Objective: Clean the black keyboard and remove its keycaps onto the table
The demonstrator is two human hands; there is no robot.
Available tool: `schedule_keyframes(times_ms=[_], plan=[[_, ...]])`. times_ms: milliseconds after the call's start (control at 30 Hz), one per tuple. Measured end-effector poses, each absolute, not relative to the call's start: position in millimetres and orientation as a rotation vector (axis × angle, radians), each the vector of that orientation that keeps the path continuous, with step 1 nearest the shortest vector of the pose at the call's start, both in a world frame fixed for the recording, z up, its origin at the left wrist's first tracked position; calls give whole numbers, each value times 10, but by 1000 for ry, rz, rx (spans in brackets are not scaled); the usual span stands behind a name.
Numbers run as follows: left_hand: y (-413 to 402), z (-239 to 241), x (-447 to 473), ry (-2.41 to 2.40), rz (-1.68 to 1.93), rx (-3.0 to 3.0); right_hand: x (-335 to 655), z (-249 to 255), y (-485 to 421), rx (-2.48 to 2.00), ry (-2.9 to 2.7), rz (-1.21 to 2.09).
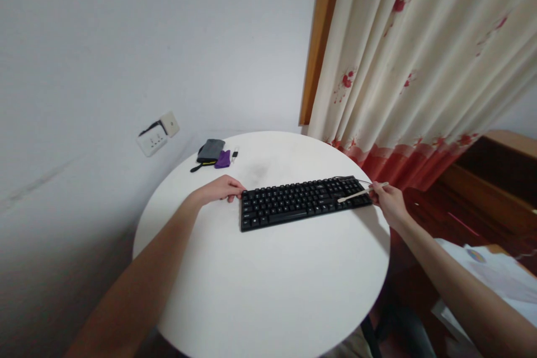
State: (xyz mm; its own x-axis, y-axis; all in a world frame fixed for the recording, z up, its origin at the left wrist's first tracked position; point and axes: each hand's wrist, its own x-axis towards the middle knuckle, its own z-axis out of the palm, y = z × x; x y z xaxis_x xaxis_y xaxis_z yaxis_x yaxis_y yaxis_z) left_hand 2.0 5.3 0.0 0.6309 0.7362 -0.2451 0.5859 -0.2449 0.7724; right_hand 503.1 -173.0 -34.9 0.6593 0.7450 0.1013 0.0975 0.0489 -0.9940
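Keyboard [289,201] lies on a round white table [268,279]. Left hand [224,187] at the keyboard's upper left corner, fingers bent; cannot tell whether they pinch it. Right hand [388,199], at the keyboard's right end, pinches a pale stick [356,194] angled over the keys. Risk, as judged: sideways pressure with a loose left hold could skew the keyboard; a steep tip could snag a key edge. Keys black, blocky, apparently plastic; stick slim; tabletop smooth-looking.

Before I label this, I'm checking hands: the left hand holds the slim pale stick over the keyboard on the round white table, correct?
Not quite: the head view shows the right hand holding the slim pale stick over the keyboard on the round white table.
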Motion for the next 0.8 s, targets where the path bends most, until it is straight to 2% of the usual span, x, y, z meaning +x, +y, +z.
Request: schedule_keyframes(times_ms=[533, 800], plan=[[34, 34, 38, 1036, 215, 1939, 5688, -241, -1818, -1521, -587, 435], [45, 22, 39, 1049, 200, 1940, 5621, -266, -1817, -1454, -586, 522]])
